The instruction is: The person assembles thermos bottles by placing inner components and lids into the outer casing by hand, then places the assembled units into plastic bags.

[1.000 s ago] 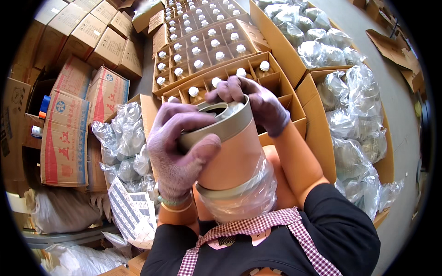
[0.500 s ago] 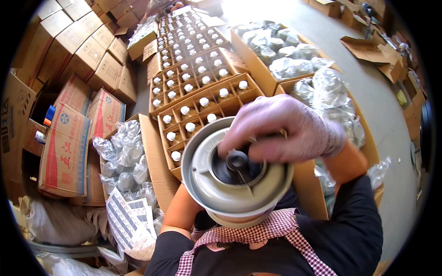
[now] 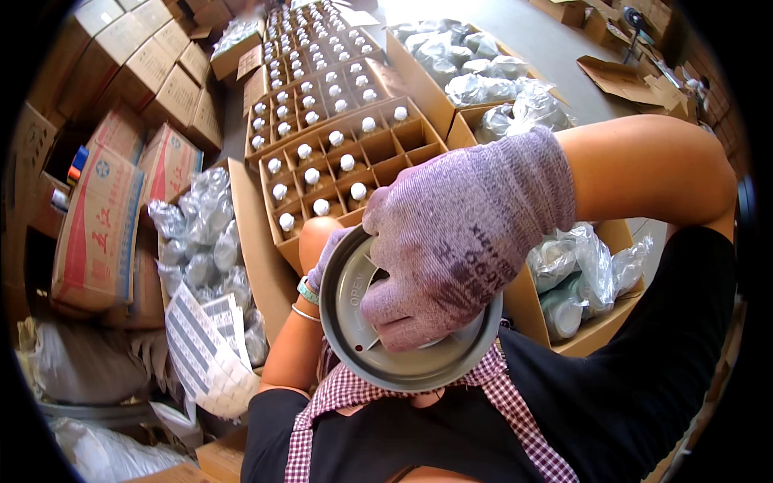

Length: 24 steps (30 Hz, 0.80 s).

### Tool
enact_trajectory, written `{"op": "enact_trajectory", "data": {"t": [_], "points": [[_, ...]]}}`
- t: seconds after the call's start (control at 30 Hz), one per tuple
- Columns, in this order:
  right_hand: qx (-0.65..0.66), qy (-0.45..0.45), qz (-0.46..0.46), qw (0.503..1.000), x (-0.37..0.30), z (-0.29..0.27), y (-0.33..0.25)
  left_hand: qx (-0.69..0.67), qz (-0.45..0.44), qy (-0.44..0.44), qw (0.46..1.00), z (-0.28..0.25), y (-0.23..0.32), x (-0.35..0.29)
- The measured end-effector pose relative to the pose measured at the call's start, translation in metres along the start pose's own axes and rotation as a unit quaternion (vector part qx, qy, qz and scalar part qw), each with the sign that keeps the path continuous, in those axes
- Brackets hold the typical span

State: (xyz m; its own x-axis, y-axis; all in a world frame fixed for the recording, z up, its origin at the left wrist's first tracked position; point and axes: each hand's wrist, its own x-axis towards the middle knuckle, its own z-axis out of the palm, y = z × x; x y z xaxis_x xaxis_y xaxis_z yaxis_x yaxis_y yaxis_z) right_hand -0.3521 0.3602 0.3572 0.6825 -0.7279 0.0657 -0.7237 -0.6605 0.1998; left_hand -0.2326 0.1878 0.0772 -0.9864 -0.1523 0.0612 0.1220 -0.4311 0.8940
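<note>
the grey round lid point(image 3: 353, 318) is in front of the checked apron point(image 3: 511, 402), its face turned up. the right hand point(image 3: 455, 241) is curled over its centre; what those fingers grip underneath is hidden. the left hand point(image 3: 324, 266) is at the lid's left edge, mostly covered, so its hold cannot be told. a loose hold there could let the lid tilt or slip under force from above, knit glove sliding on smooth plastic. beyond, a divided carton point(image 3: 378, 146) has white-capped bottles point(image 3: 336, 138) in many cells. the left open carton point(image 3: 262, 241) contains clear-plastic-wrapped pieces point(image 3: 205, 205).
</note>
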Motion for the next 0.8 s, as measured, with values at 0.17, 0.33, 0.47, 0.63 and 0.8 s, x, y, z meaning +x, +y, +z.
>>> {"op": "enact_trajectory", "data": {"t": [0.17, 0.33, 0.47, 0.63, 0.8], "points": [[0.086, 0.014, 0.119, 0.989, 0.001, 0.006, 0.008, 0.007, 0.162, 0.2, 0.966, 0.032, 0.005, -0.05], [0.36, 0.089, 0.216, 0.903, -0.018, 0.033, 0.057, 0.175, 0.152, 0.263, 0.937, 0.044, -0.006, -0.104], [0.593, 0.467, 0.257, 0.604, -0.082, 0.148, 0.056, 0.109, 0.154, 0.295, 0.937, 0.048, -0.015, -0.102], [0.753, 0.357, 0.335, 0.439, -0.029, 0.277, -0.039, 0.082, 0.114, 0.29, 0.947, 0.036, 0.004, -0.132], [0.717, 0.377, 0.335, 0.48, -0.041, 0.244, -0.03, 0.104, -0.006, 0.115, 0.988, 0.027, 0.037, -0.158]]}}
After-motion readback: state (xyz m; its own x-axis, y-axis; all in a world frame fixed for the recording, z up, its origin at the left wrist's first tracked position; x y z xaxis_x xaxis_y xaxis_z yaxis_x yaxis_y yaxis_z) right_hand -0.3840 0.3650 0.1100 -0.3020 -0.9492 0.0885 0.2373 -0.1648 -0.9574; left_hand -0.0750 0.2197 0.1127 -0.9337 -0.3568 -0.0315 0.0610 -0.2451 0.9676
